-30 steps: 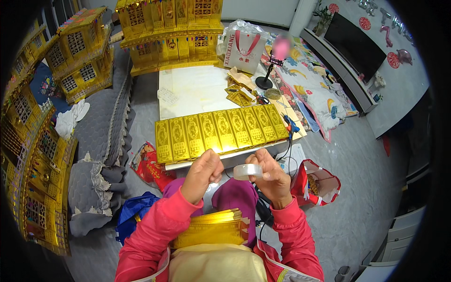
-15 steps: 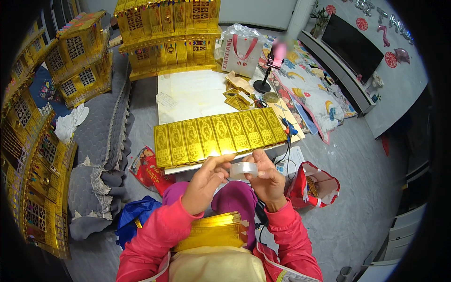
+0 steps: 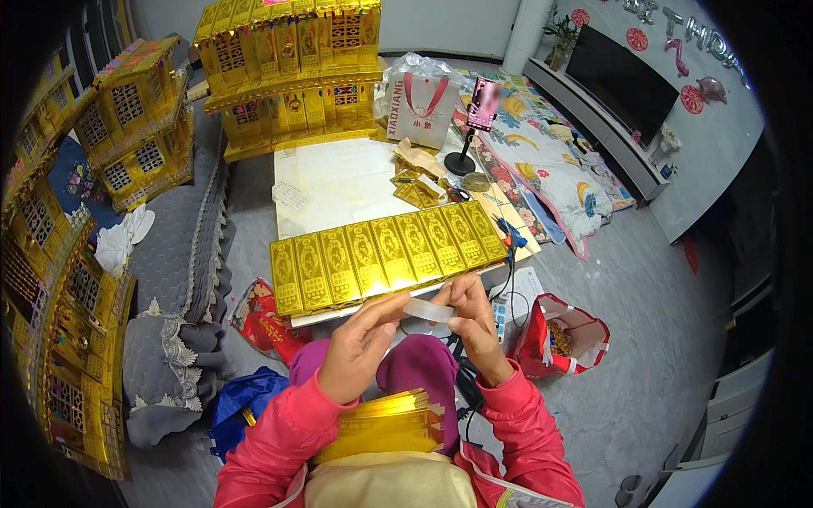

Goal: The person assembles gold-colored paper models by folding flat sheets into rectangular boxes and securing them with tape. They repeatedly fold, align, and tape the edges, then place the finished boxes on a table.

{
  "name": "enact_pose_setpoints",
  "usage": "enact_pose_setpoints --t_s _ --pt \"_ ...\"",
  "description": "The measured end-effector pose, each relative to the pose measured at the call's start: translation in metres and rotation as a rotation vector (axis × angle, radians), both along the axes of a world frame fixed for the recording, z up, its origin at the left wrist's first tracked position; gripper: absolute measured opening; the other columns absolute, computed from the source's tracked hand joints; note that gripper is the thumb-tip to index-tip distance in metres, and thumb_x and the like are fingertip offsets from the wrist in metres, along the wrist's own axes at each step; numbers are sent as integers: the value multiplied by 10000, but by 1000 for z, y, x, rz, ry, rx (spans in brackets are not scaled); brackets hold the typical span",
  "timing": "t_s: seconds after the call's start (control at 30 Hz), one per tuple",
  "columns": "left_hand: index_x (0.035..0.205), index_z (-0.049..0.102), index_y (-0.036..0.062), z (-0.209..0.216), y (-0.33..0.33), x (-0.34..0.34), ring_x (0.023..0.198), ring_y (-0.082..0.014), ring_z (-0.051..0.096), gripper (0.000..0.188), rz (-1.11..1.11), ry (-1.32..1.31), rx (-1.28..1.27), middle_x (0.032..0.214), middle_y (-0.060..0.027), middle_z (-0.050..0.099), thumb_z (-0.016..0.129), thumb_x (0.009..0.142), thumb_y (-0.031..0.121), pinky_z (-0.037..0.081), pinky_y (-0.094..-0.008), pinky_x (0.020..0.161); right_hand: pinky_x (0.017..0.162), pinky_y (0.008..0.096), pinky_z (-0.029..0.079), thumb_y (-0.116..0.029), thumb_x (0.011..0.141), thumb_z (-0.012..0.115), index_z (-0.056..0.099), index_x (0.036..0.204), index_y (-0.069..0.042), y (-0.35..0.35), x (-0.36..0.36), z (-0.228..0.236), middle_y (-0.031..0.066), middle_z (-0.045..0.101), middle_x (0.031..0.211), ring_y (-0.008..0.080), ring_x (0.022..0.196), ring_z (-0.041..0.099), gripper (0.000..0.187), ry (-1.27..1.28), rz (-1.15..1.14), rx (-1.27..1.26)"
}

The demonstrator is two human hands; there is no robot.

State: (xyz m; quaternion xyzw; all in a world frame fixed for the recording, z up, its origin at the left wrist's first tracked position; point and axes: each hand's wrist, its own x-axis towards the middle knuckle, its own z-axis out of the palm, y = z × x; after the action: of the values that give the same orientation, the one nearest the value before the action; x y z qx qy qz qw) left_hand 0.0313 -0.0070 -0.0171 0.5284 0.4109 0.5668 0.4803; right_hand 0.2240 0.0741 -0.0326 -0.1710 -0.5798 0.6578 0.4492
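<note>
In front of my knees, a roll of clear tape (image 3: pixel 428 311) is tilted between my hands. My right hand (image 3: pixel 479 332) grips its right end between thumb and bent fingers. The stretched fingertips of my left hand (image 3: pixel 362 345) touch the roll's left end, and that thumb stands apart below. Just beyond my hands lies a row of shiny gold embossed panels (image 3: pixel 385 258), side by side along the near edge of the white board (image 3: pixel 330 190). A stack of gold folded card pieces (image 3: pixel 381 423) rests on my lap.
Gold model buildings (image 3: pixel 292 80) stand behind and at the left by a grey quilted sofa (image 3: pixel 169 288). A phone stand (image 3: pixel 460 162), scissors (image 3: pixel 458 194) and gold scraps (image 3: pixel 415 190) are at the far right. A red bag (image 3: pixel 563 334) and cables (image 3: pixel 511 271) lie to the right.
The roll has turned from showing its round opening to a narrower, tilted edge. My left fingers have straightened along its left end. The whole view has shifted slightly.
</note>
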Motion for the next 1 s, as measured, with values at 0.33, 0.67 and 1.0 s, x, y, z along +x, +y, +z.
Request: enact_pose_setpoints --t_s 0.33,0.67,1.0 --pt "1045 617 -22 -11 10 -10 974 -104 617 136 76 -125 -131 1176 -100 625 606 967 89 499 -243 858 903 311 401 -25 777 536 379 1074 -69 -4 -8 11 102 525 1018 171 982 511 339 -246 6 201" --pt "877 548 4 -92 21 -100 987 -320 525 57 847 719 212 1002 -165 528 580 888 50 415 -388 910 788 252 471 -286 987 588 522 1091 -74 77 33 -7 4 555 960 89 888 551 246 -547 223 -9" --pt "892 578 55 -185 15 -157 1039 -355 498 78 1003 1032 47 1044 -143 536 622 857 109 367 -459 921 878 375 426 -305 839 732 658 916 -98 189 163 -59 46 679 768 223 893 635 233 -1473 -256 399"
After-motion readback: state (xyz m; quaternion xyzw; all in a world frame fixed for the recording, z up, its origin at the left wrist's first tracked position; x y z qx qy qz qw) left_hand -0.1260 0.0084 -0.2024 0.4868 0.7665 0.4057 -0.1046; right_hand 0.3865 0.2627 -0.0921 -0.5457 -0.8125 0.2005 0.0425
